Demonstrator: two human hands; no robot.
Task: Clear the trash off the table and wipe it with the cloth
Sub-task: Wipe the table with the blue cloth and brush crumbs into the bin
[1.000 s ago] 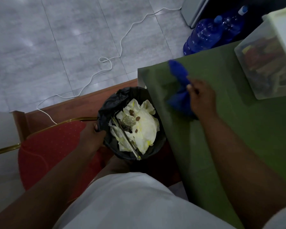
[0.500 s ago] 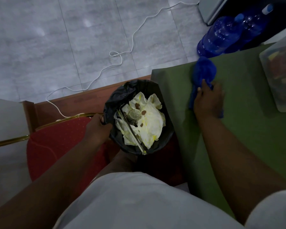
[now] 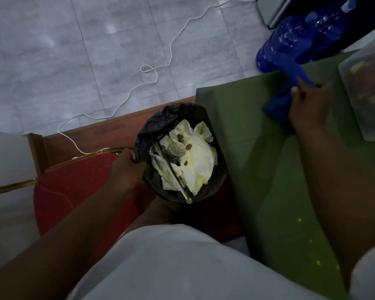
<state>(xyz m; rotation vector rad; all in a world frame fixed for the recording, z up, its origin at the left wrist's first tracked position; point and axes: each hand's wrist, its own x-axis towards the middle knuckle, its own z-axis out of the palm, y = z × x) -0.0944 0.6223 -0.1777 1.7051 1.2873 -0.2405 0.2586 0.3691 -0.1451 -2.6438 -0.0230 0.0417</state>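
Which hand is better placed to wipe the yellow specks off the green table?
Right. The right hand grips the crumpled blue cloth on the green table, and the yellow specks lie near that forearm. The left hand holds the rim of the black-lined bin, off the table.

The person wore a plain white garment (image 3: 182, 267); its short right sleeve (image 3: 370, 273) left the forearm (image 3: 338, 191) bare down to the right hand (image 3: 307, 109).

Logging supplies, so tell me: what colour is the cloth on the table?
The cloth is blue; head view.
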